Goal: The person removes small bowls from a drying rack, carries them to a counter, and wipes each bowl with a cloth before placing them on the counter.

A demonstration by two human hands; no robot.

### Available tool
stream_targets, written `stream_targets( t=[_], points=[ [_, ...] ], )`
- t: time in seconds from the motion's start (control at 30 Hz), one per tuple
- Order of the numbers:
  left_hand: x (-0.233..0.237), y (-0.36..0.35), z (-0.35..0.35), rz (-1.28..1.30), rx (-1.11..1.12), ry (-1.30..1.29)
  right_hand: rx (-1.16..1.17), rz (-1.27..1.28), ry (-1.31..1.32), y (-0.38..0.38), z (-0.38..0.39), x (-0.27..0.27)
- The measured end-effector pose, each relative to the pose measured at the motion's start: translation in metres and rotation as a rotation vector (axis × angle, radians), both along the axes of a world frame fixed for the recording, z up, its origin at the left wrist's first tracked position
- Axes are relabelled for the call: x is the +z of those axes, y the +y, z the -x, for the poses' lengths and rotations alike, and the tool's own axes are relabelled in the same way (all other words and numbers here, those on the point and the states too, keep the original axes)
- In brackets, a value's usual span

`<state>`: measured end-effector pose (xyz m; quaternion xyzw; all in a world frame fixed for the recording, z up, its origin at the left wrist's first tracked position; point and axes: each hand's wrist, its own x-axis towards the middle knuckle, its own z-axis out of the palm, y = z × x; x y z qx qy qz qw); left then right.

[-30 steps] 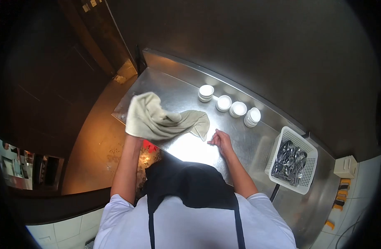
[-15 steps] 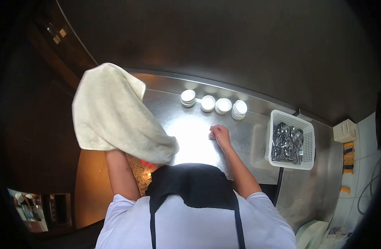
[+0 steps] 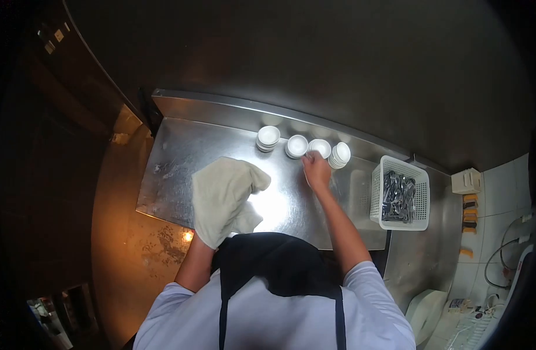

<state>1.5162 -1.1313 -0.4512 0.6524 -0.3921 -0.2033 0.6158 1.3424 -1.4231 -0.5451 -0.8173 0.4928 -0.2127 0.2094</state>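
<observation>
Hidden under the cloth [image 3: 224, 195], your left hand shows no fingers, so its hold cannot be told; your right hand [image 3: 318, 170] has bent fingers at the third stack of white bowls [image 3: 320, 146] from the left, contact unclear. Your steel counter [image 3: 183, 154] spans mid-frame. Left of centre, the cloth looks soft and light, best gathered at its middle. The basket [image 3: 405, 226] sits at right. Those bowls, upper centre, look smooth, hard and breakable, best held around the rim.

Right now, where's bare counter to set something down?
Free: steel counter left of the cloth, though smudged; also between right forearm and cutlery basket. Crowded: along the back ledge, white bowl stacks with the right hand in front.
</observation>
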Motion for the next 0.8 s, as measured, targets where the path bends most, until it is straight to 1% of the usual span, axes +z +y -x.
stream_targets(
  t=[0.07, 0.17, 0.27, 0.37, 0.4, 0.43, 0.5, 0.53, 0.57, 0.67, 0.73, 0.8],
  points=[
    [-0.006, 0.004, -0.007, -0.033, -0.033, -0.047, -0.035, 0.039, 0.05, -0.008, -0.019, 0.02],
    [-0.009, 0.005, -0.012, -0.06, -0.071, -0.113, 0.025, 0.175, 0.172, -0.029, -0.034, 0.009],
    [-0.007, -0.001, -0.014, -0.057, -0.084, -0.16, 0.152, 0.174, 0.343, -0.046, -0.042, -0.002],
    [-0.01, -0.01, -0.013, -0.065, -0.067, -0.213, 0.184, 0.223, 0.356, -0.059, -0.046, -0.015],
    [-0.008, -0.011, -0.013, -0.08, -0.06, -0.253, 0.226, 0.259, 0.361, -0.053, -0.045, -0.004],
    [-0.008, -0.013, -0.011, -0.094, -0.053, -0.305, 0.253, 0.255, 0.404, -0.047, -0.045, 0.004],
    [0.022, -0.011, -0.026, -0.192, -0.118, -0.637, 0.289, 0.255, 0.475, -0.047, -0.045, 0.012],
    [0.023, -0.011, -0.024, -0.221, -0.119, -0.701, 0.294, 0.282, 0.448, -0.048, -0.043, 0.009],
    [0.022, -0.012, -0.022, -0.218, -0.105, -0.687, 0.282, 0.289, 0.413, -0.049, -0.044, 0.011],
    [0.016, -0.014, -0.015, -0.157, -0.062, -0.56, 0.276, 0.301, 0.287, -0.043, -0.034, 0.017],
    [0.013, -0.019, -0.012, -0.091, -0.04, -0.455, 0.321, 0.317, 0.15, -0.026, -0.033, 0.043],
    [0.011, -0.028, -0.007, -0.015, -0.021, -0.376, 0.391, 0.109, 0.021, 0.0, -0.034, 0.057]
  ],
)
